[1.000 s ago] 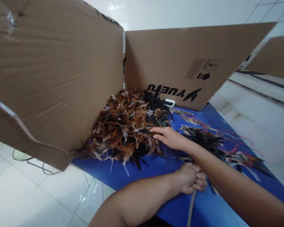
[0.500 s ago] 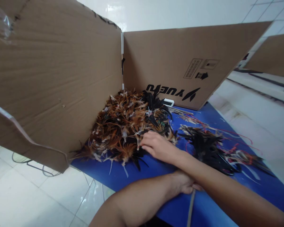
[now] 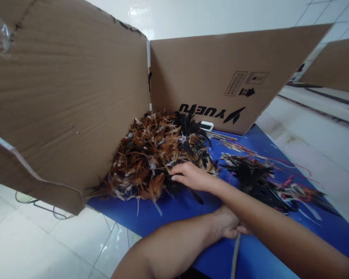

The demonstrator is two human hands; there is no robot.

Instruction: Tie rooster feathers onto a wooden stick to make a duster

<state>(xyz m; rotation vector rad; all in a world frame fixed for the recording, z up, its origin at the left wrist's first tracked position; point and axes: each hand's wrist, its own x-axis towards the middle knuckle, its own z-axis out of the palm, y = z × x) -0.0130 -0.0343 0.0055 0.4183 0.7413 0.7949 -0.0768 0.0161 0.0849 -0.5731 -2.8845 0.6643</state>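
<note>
My right hand reaches across my left forearm to the near edge of a large heap of brown and black feathers. Its thumb and forefinger are stretched out slightly apart, and no object shows between them. A dark feather lies just below that hand on the blue tabletop. Lower down, my left hand is closed around the upper end of a thin greyish stick, partly hidden beneath my right forearm. The stick runs down out of view.
Tall cardboard panels wall the left and back. Black feather bundles and red ties lie on the right. Behind the heap sit a small white device and several thin sticks.
My right hand has lifted slightly and its fingers have straightened at the heap's edge. A dark feather now shows below it. My left hand stays on the stick.
</note>
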